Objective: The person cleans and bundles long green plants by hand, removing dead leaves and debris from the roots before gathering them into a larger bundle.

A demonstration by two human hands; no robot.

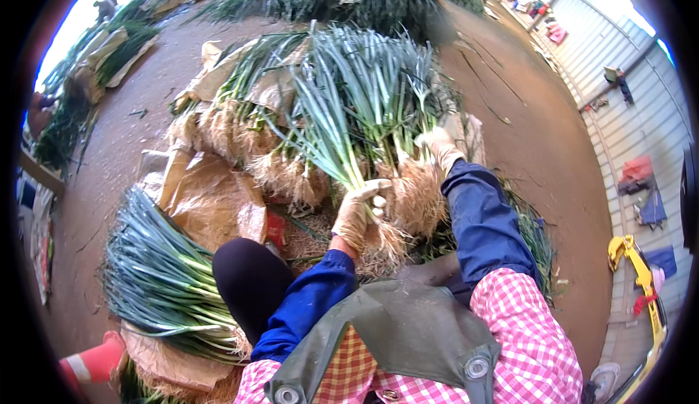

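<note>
My left hand, in a pale glove, is closed around a few green onions just above their roots. Their leaves point away from me, and the stringy roots hang toward my lap. A large heap of green onions lies in front of me, its tan roots turned my way. At the heap's right side, my gloved right hand has its fingers bent around a pale green onion stem, partly hidden by the hand. To my left, a separate pile of green onions rests with its white ends toward my knee.
Brown sacking lies left of the heap. An orange and white traffic cone stands at lower left. More greens lie across the far side. On the right are a corrugated metal wall and a yellow metal arm.
</note>
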